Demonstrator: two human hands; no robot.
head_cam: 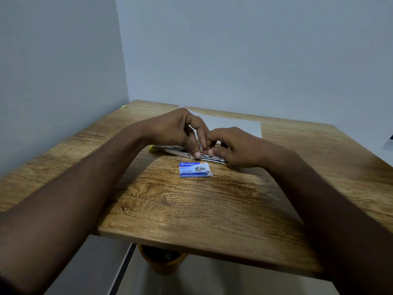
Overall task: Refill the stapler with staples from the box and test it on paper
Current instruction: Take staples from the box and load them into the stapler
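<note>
Both hands meet over the stapler (182, 151), which lies opened flat on the wooden table (191, 205), its metal channel facing up and yellow showing at each end. The left hand (174, 130) arches above the middle of it, fingers curled down and pinched together on something small at the channel; what exactly it pinches is too small to tell. The right hand (236, 145) rests on the right half of the stapler, fingers pressing it down, its fingertips touching those of the left. Just in front of the stapler, toward the person, lies the blue staple box (194, 169), one end flap open. Behind the hands a white sheet of paper (234, 126) lies flat on the table.
</note>
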